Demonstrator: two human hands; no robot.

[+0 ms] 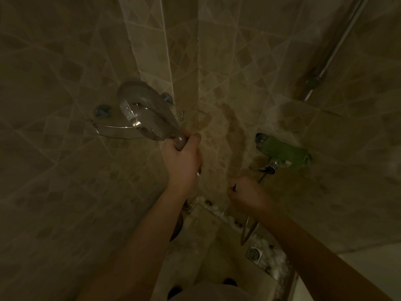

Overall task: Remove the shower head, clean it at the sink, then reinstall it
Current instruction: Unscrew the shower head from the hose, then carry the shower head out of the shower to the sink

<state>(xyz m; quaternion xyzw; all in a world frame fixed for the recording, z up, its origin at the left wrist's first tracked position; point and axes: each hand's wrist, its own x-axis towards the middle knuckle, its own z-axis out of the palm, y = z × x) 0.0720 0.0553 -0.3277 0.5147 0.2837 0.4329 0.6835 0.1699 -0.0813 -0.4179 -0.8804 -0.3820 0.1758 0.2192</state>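
Left hand (pixel 181 161) gripping shower head (pixel 145 110) handle, right hand (pixel 247 195) fisted near hose (pixel 249 230)

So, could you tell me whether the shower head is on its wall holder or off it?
Off: the left hand grips the shower head by its handle.

Two hands are up in front of the wall: the left hand (pixel 181 158) and the right hand (pixel 247 195). One shower head (pixel 143 109), chrome and round-faced. One flexible hose (pixel 249 230), looping low near the floor. One wire corner shelf (pixel 112 127) with two round wall mounts (pixel 102 110) that I can count. One mixer tap (pixel 270 166), with one green cloth (pixel 284 152) over it. One riser pipe (pixel 338 44) running up the right-hand wall. One square floor drain (pixel 253 254). In this dim light, anything smaller is beyond counting.
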